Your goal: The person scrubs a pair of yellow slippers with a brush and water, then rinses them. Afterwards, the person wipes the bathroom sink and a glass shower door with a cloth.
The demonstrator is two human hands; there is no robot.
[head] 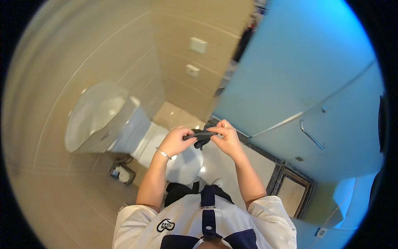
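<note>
A dark, folded piece of fabric (202, 136) is stretched between my two hands in front of my chest, with a bunched part hanging below its middle. My left hand (176, 140), with a silver bracelet at the wrist, pinches the fabric's left end between thumb and fingers. At the other end, the fingertips of my right hand (227, 138) grip the fabric near its edge. Below and behind the hands lies the closed white lid of a toilet (186, 165). What the fabric item is exactly, I cannot tell.
A mirror-like or glossy basin-shaped fixture (96, 118) is on the left wall. A small dark container (123, 174) sits low at left. Two white wall plates (198, 45) are ahead. Frosted glass panels (279, 77) with a metal handle (312, 135) stand at right.
</note>
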